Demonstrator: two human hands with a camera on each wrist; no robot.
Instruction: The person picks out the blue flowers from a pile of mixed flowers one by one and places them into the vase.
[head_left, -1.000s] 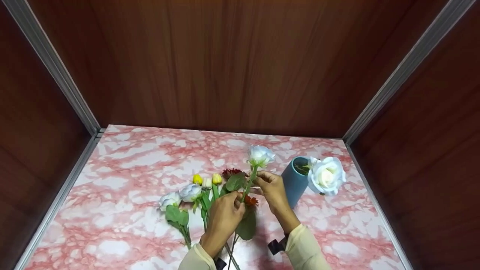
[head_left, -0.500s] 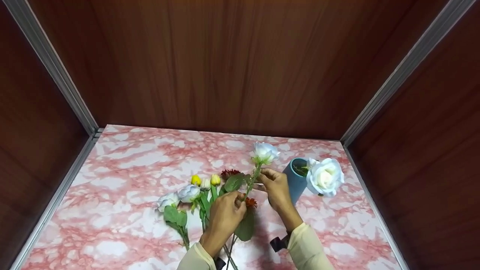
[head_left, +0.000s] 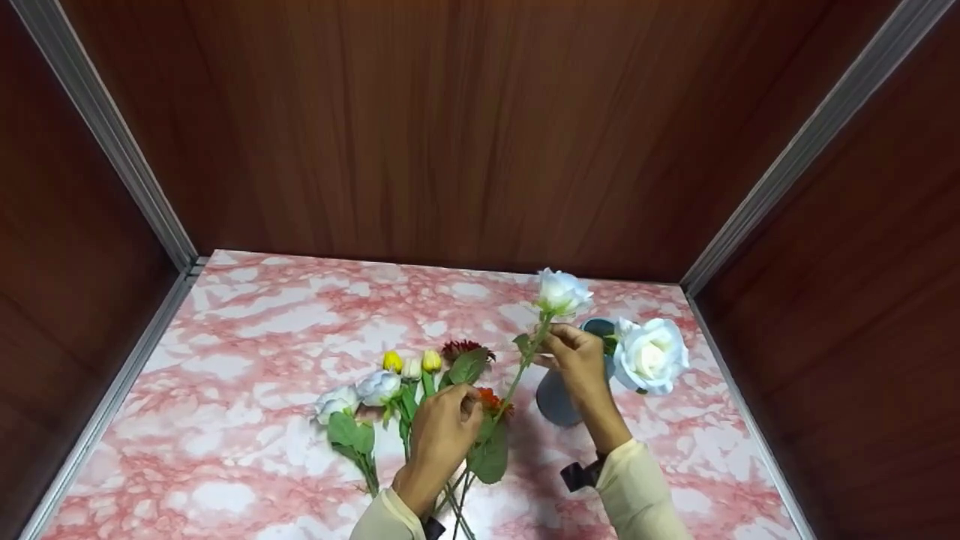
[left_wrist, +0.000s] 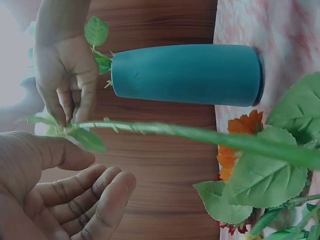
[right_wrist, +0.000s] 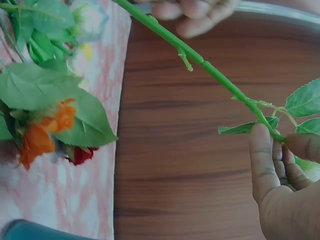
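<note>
On the pink-marbled desk [head_left: 247,322], hours read from the person's side:
Two pale roses [head_left: 379,386], lying at ten o'clock from the left hand [head_left: 442,431].
Three yellow and cream tulips [head_left: 431,361], at eleven.
Left hand: fingers loosely bent, thumb apart from them.
Dark red flower [head_left: 466,349], between twelve and one; orange flower [head_left: 491,400], at two.
Blue vase [head_left: 556,401], upright, partly behind the right hand [head_left: 581,367].
White rose [head_left: 562,292], raised, bloom near twelve from the right hand, which pinches its stem [right_wrist: 225,79] between thumb and fingers.
Second white rose [head_left: 652,356], at three, beside the vase's mouth.
</note>
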